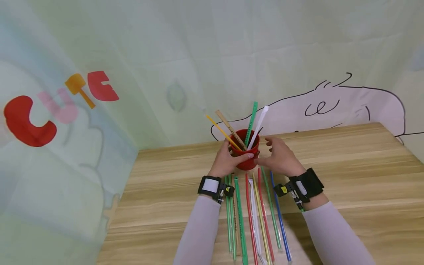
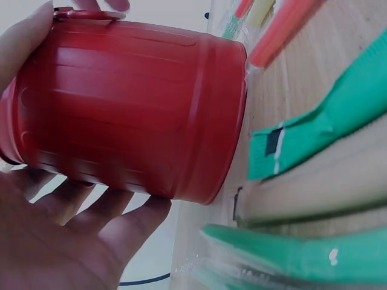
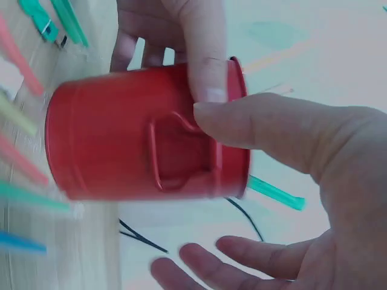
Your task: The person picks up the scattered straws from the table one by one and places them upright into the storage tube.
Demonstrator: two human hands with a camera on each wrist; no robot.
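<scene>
A small red bucket [image 1: 246, 165] stands at the far side of the table, holding a yellow straw [image 1: 216, 126], a brown straw [image 1: 226, 120], a green straw [image 1: 251, 123] and a white straw [image 1: 260, 123]. My left hand [image 1: 224, 161] grips the bucket from the left, thumb across its front and fingers along the far side. On the other side is my right hand [image 1: 281, 156]. Its thumb reaches the bucket near the rim, close to the left thumb, while the other fingers spread away from the wall. A folded wire handle [image 3: 154, 154] shows in the right wrist view.
Several long straws lie side by side in front of the bucket, among them a wide green straw [image 1: 241, 217], a red straw [image 1: 250, 217] and a blue straw [image 1: 280, 217]. A printed cloth [image 1: 198, 55] hangs behind the wooden table [image 1: 357, 173].
</scene>
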